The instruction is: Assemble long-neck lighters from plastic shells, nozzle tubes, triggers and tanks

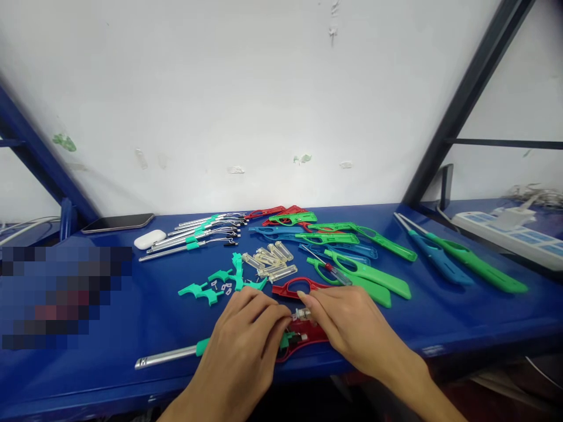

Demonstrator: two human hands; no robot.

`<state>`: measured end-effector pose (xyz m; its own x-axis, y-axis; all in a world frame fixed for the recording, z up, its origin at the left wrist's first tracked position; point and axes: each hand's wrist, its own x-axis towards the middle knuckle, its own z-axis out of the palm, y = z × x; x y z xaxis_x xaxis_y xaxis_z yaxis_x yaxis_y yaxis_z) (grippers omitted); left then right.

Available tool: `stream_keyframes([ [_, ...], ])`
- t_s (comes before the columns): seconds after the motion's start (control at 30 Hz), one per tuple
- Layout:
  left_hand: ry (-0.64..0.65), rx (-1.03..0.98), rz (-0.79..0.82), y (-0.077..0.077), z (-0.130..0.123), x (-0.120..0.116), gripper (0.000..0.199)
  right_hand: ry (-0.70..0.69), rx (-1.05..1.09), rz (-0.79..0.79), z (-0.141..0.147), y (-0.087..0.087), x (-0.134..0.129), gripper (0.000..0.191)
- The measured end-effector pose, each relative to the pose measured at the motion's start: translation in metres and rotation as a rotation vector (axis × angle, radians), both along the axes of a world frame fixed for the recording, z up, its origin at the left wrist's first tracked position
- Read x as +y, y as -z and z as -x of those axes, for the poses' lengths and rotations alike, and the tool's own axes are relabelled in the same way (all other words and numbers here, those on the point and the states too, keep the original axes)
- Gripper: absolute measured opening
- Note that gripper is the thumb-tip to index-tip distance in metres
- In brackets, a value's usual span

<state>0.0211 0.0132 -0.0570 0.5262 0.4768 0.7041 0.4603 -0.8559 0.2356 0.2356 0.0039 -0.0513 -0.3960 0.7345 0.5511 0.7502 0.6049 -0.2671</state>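
Note:
My left hand is closed, its thumb and forefinger pinching a small whitish piece at the valve end of a clear lighter fuel tank. The fingers of my right hand grip that tank and hide most of it. Below both hands lies a red lighter half-shell, partly covered. A metal lighter tube with a teal collar runs out to the left from under my left hand. Just beyond my fingers rests another red half-shell. Teal triggers and small white clips lie left of it.
Several clear fuel tanks lie mid-table, with metal tubes behind left. Green shells, a screwdriver and two lighters are at right. A phone, white case and power strip sit farther out.

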Motion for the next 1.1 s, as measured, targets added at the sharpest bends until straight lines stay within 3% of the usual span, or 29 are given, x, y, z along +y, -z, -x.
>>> stream_keyframes([
  [0.43,0.021,0.036,0.003,0.000,0.000,-0.002,0.020,-0.047,-0.018,0.094,0.000,0.001,0.001,0.052],
  [0.57,-0.003,0.057,0.003,0.001,0.000,-0.003,0.019,-0.047,0.031,0.184,-0.003,-0.007,-0.004,0.035],
  [0.63,-0.017,0.051,0.011,0.001,0.000,-0.002,0.017,-0.075,0.118,0.292,-0.006,-0.012,-0.007,0.020],
  [0.73,-0.025,0.045,0.033,-0.001,0.000,-0.001,0.016,-0.096,0.250,0.433,-0.011,-0.015,-0.010,0.014],
  [0.8,-0.021,0.046,0.040,-0.002,0.000,0.000,0.016,-0.085,0.276,0.411,-0.013,-0.013,-0.009,0.007],
  [1.1,-0.133,0.115,-0.028,0.007,0.007,-0.014,0.026,-0.042,0.115,0.196,-0.019,-0.010,-0.011,0.013],
])
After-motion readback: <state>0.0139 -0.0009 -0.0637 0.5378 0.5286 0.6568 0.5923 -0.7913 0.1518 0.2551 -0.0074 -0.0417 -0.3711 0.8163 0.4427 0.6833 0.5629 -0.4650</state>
